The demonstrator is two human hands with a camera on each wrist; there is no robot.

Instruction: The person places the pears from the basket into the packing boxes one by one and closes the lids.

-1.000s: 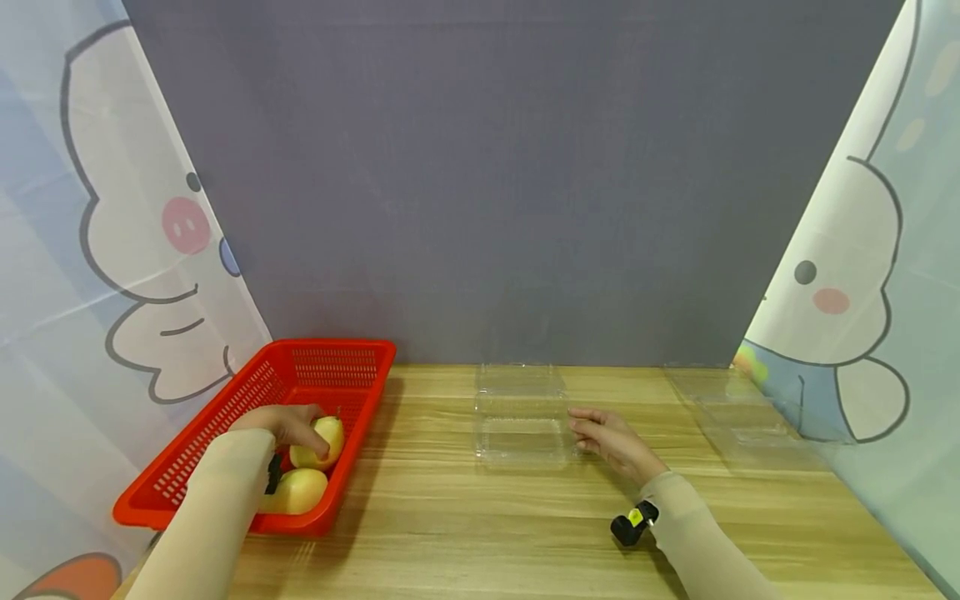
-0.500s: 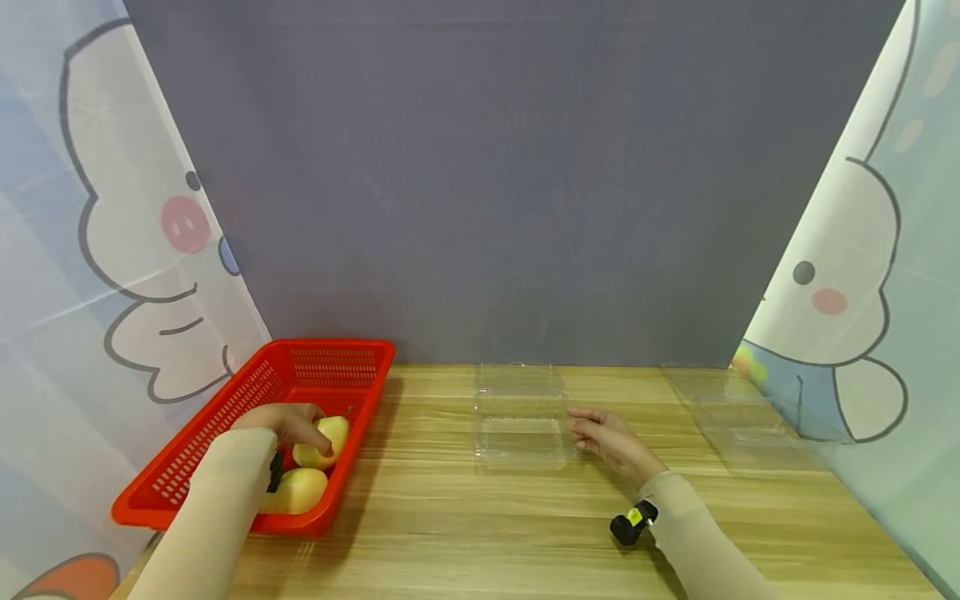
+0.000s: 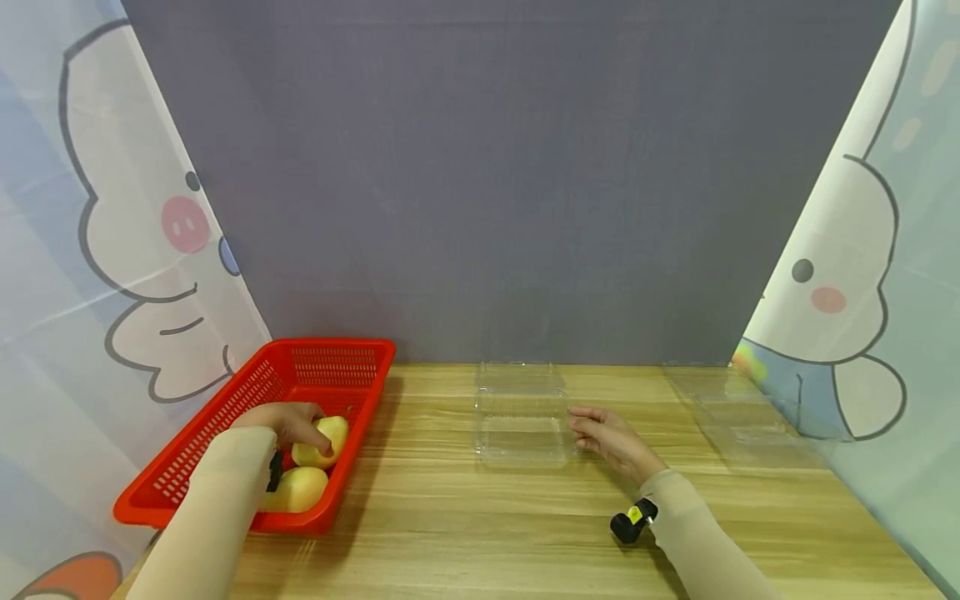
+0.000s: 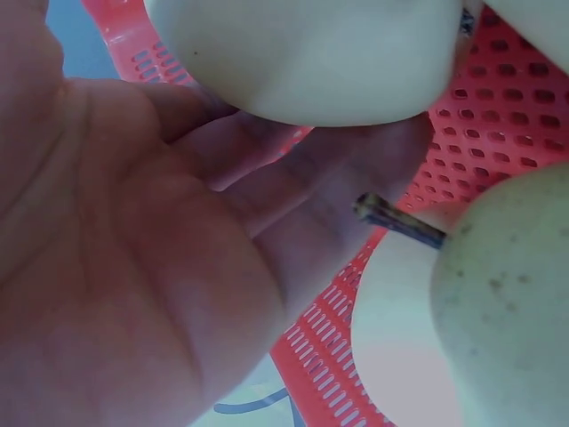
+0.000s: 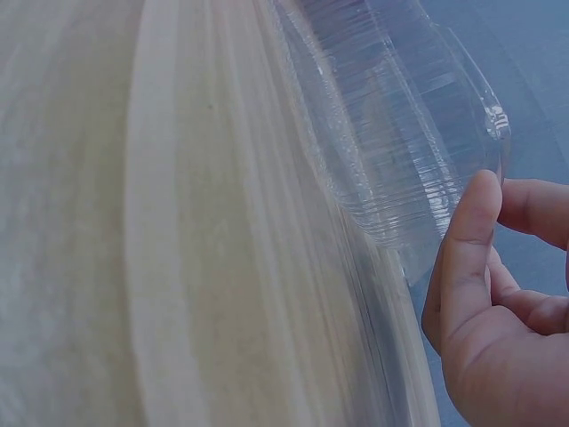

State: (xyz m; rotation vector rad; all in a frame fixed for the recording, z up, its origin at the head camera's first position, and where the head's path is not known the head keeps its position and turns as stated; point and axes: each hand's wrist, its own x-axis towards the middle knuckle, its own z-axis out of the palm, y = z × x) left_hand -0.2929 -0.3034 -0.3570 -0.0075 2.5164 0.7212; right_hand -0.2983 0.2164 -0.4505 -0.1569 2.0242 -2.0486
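In the head view, my left hand (image 3: 279, 423) reaches into a red plastic basket (image 3: 384, 367) at the left and grips a pale yellow pear (image 3: 334, 438). A second pear (image 3: 297, 490) lies just in front of it. From the left wrist, the fingers curl beneath the held pear (image 4: 311, 58), while a stemmed pear (image 4: 511, 294) lies close to the palm. My right hand (image 3: 613, 445) pinches the right rim of a clear plastic container (image 3: 522, 437) on the table. Thumb and forefinger meet at that rim in the right wrist view, where the container (image 5: 382, 116) shows ridged walls.
More clear plastic containers (image 3: 757, 421) lie at the right side of the wooden table (image 3: 450, 533). A grey backdrop (image 3: 480, 183) stands along the far edge. Printed cloths hang at both sides. A black wrist camera (image 3: 632, 523) sits on the right wrist.
The pear in my left hand has shifted slightly to the right inside the basket, and its stem has turned. The right hand and the container have stayed in place.
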